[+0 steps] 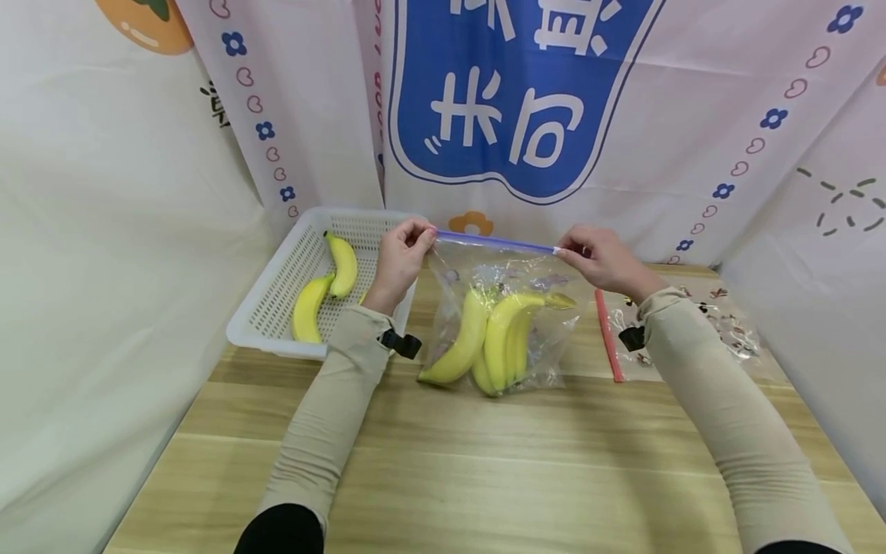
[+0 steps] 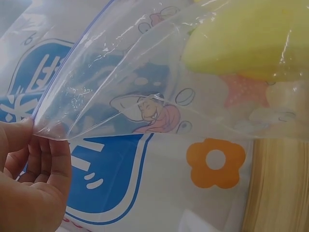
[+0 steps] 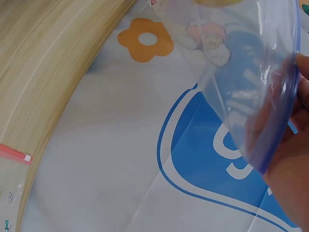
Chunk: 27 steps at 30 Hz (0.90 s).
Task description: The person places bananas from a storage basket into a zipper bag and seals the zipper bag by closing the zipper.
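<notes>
A clear zip bag (image 1: 554, 338) with a purple-blue zip strip (image 1: 494, 241) along its top hangs between both hands, printed with small cartoon figures. Inside it lie several yellow bananas (image 1: 508, 335), low in the bag and close over the table. My left hand (image 1: 400, 258) pinches the bag's top left corner between thumb and fingers; the left wrist view shows this hand (image 2: 38, 179) at the end of the strip. At the top right corner, my right hand (image 1: 604, 258) pinches the strip beside its white slider. In the right wrist view the right hand (image 3: 292, 154) is partly cut off.
A white perforated basket (image 1: 277, 352) stands at the back left, with bananas (image 1: 311, 308) in it. Right of the held bag, another clear bag with a red zip strip (image 1: 609, 338) lies flat, partly under the right forearm. A printed cloth (image 1: 332, 138) hangs behind the wooden table (image 1: 443, 477).
</notes>
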Available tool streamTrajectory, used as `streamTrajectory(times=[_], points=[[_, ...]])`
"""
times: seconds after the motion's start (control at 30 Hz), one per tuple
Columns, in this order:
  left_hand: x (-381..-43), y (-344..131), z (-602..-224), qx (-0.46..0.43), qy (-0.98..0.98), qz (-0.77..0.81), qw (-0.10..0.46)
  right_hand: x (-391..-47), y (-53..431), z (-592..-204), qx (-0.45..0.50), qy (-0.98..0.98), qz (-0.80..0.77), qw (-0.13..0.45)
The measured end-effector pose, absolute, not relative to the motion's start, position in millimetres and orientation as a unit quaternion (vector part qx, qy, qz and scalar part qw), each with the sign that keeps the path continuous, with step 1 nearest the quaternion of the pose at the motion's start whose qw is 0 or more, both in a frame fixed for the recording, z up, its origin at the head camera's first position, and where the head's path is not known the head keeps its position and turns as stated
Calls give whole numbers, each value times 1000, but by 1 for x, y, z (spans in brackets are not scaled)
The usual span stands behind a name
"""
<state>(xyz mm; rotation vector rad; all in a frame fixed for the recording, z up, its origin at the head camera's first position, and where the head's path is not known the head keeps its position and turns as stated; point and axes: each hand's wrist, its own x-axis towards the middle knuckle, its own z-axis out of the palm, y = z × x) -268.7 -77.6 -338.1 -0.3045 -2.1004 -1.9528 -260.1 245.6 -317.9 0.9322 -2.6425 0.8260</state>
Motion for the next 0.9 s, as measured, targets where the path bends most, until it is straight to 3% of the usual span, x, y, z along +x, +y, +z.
streamTrajectory(times=[0.4, 0.67, 0.9], points=[[-269, -80, -340, -109, -720, -672, 137, -258, 259, -320, 315, -902, 270, 118], [-269, -80, -338, -98, -725, -676, 86, -253, 261, -320, 281, -916, 272, 93], [-270, -80, -341, -100, -721, -681, 80, -254, 259, -320, 250, -926, 273, 73]])
